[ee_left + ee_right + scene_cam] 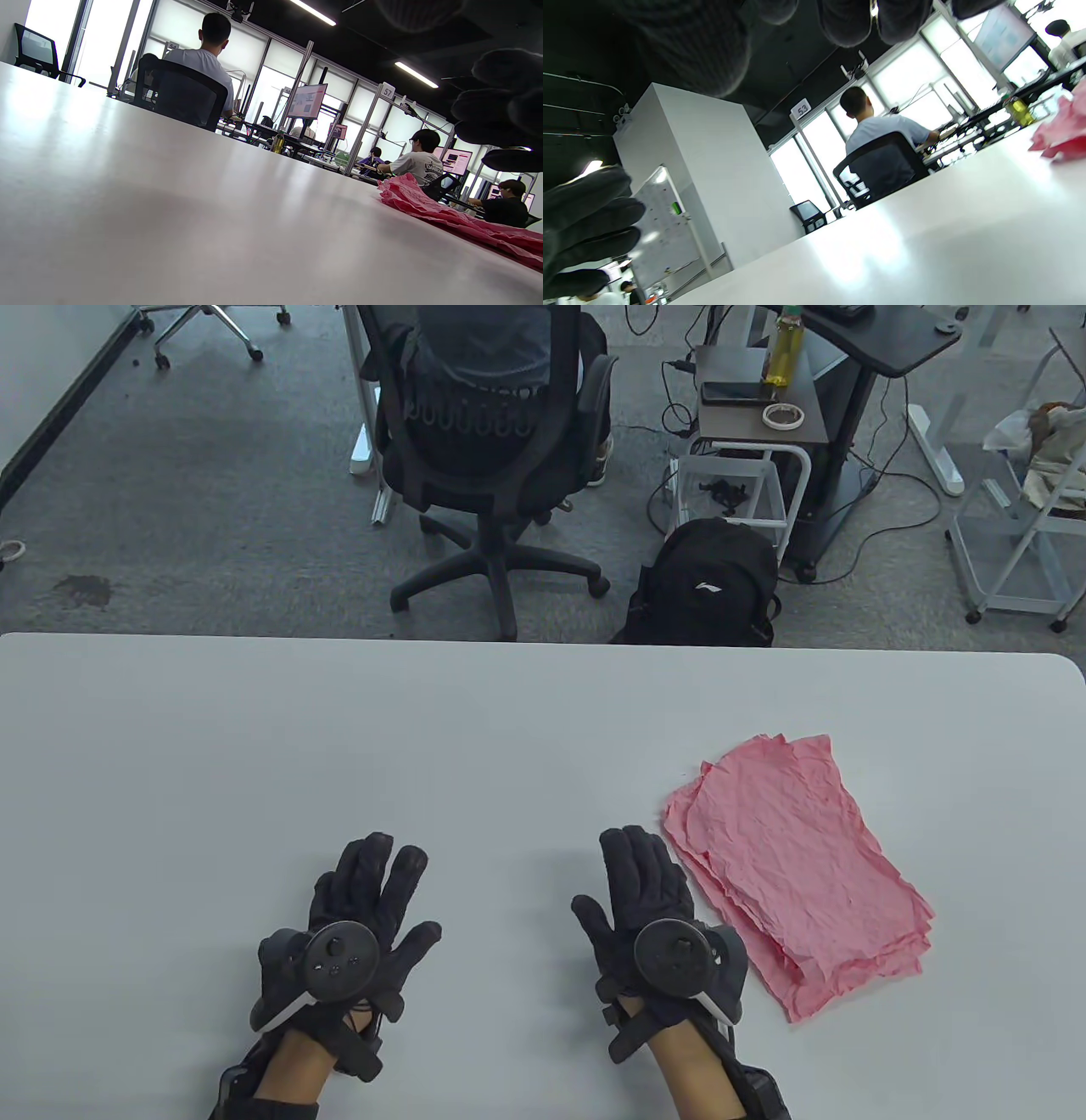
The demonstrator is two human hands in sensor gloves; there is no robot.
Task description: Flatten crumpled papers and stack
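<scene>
Number sign (388,90) on a partition post reads 57; another sign (801,109) reads 53.

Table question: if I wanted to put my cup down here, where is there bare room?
The table is bare left of the pink paper stack, beyond both hands, and between the left hand and right hand. The near-right part is crowded, the stack lying close beside the right hand.

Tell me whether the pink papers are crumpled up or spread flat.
Spread flat: the pink papers lie as wrinkled sheets in one loose stack, no balls.
</scene>
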